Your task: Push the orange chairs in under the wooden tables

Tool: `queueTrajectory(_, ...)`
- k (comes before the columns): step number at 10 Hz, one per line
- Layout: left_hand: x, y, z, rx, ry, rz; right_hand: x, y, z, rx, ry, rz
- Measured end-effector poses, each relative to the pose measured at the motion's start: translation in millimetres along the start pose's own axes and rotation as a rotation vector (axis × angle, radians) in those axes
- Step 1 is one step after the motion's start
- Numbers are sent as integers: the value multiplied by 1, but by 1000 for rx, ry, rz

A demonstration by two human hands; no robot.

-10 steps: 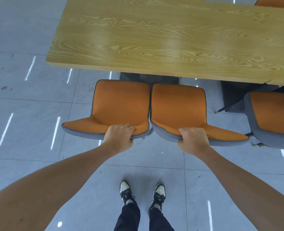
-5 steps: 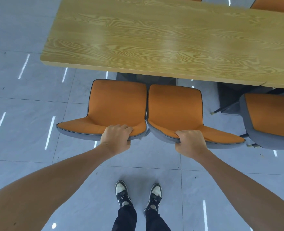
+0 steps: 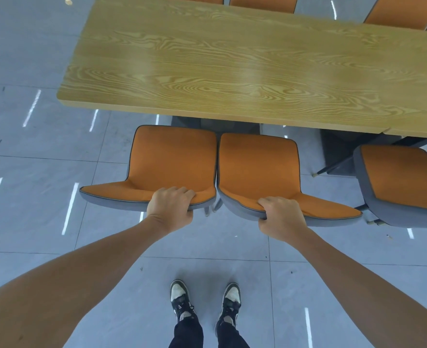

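Two orange chairs with grey shells stand side by side in front of the wooden table [image 3: 232,71]. My left hand [image 3: 169,208] grips the top edge of the left chair's [image 3: 172,159] backrest. My right hand [image 3: 280,217] grips the backrest top of the right chair [image 3: 257,169]. Both seats lie just short of the table's near edge, with a narrow strip of floor showing between them and the edge. The chair legs are mostly hidden under the seats.
A third orange chair [image 3: 403,182] stands to the right by a second table [image 3: 418,131]. More orange chairs [image 3: 262,2] line the table's far side. Dark table legs [image 3: 338,151] show below the top. Grey tiled floor [image 3: 44,159] spreads left; my feet [image 3: 205,300] stand behind the chairs.
The view has shifted a little and the two chairs sit slightly nearer the table edge. Both hands keep the same grip on the backrests.
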State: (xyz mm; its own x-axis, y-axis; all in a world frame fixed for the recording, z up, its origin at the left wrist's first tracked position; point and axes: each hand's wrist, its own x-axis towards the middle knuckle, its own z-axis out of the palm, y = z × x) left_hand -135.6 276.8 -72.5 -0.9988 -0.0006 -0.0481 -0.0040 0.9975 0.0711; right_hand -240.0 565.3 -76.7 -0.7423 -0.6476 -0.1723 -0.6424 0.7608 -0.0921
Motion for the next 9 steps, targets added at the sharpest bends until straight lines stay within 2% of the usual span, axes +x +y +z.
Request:
queueTrajectory(2, -14, 5, 9, 8, -17, -10, -4, -3, -5, 7, -60, 11)
queueTrajectory(3, -14, 4, 12, 22, -34, -9, -5, -5, -8, 58, -40, 10)
queueTrajectory(4, -12, 3, 11, 3, -83, -25, -5, -10, -9, 121, 1, 23)
queueTrajectory(5, -6, 3, 2, -69, -223, -89, -3, -18, -12, 161, -36, 104)
queueTrajectory(6, 5, 8, -13, -240, -462, -214, 1, -22, -17, 234, -117, 186)
queueTrajectory(7, 17, 10, -26, -366, -604, -294, 9, -25, -26, 239, -252, 233)
queueTrajectory(9, 32, -2, -76, -287, -577, -263, 31, -37, -79, 206, -418, 179)
